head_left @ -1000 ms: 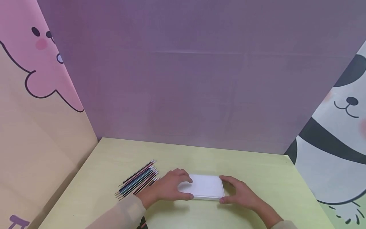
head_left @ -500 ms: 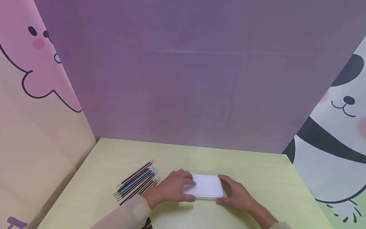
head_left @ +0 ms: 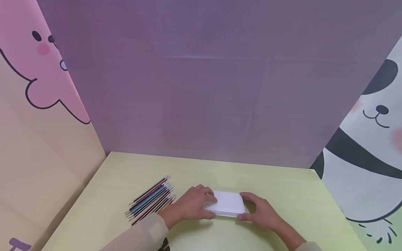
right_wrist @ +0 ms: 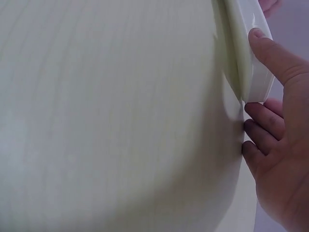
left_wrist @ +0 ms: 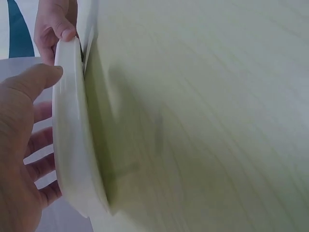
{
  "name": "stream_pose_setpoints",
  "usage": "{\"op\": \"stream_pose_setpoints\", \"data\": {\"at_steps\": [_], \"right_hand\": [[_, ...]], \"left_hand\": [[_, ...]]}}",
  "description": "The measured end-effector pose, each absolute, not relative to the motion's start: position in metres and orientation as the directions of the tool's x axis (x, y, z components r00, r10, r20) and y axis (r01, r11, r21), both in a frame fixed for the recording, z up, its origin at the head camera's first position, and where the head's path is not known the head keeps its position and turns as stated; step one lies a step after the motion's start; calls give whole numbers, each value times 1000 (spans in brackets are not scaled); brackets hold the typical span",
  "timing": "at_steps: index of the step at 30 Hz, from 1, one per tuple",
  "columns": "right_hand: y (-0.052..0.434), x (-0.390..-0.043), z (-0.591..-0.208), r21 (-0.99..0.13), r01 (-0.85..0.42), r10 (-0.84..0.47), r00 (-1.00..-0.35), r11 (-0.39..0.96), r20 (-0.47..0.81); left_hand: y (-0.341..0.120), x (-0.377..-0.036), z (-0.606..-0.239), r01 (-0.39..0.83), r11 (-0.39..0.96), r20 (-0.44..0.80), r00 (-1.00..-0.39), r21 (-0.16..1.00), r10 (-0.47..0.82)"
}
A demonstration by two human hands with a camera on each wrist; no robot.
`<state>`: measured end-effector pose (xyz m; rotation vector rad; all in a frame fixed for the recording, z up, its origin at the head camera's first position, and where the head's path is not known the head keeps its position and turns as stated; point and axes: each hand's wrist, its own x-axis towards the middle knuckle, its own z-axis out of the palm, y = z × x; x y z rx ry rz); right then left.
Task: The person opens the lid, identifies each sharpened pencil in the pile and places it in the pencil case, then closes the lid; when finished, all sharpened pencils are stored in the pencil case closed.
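A flat white box with rounded corners lies between the two hands on the pale table. My left hand holds its left end, fingers across the top and thumb along the front side. At the right end, my right hand grips the corners with thumb in front and index finger behind. Seen from the left wrist, the thumb lies against the upright side of the box, and a narrow dark gap shows under its far end. In the right wrist view the right thumb presses the box's side. The box's contents are hidden.
Several striped pencils lie in a slanting bundle left of the box, close to the left forearm. A purple backdrop stands behind the table, with cartoon-printed panels at both sides.
The left hand has shifted a little to the right over the box. The box now looks slightly tilted, with more of its front side showing. The right hand stays at its end.
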<state>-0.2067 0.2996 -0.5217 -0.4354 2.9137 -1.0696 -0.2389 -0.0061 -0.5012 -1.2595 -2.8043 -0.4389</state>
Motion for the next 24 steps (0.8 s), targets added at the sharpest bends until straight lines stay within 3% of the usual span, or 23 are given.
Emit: {"op": "stream_pose_setpoints", "data": {"at_steps": [18,24], "right_hand": [[298,-209,-509,-667,-219,-277,-961,712,19],[299,-210,-509,-686,-221,-296,-955,693,9]], "left_hand": [[11,-241,-488,743,650,136,-669,160,730],[17,-240,-485,806,592,149,-587,11,796]]}}
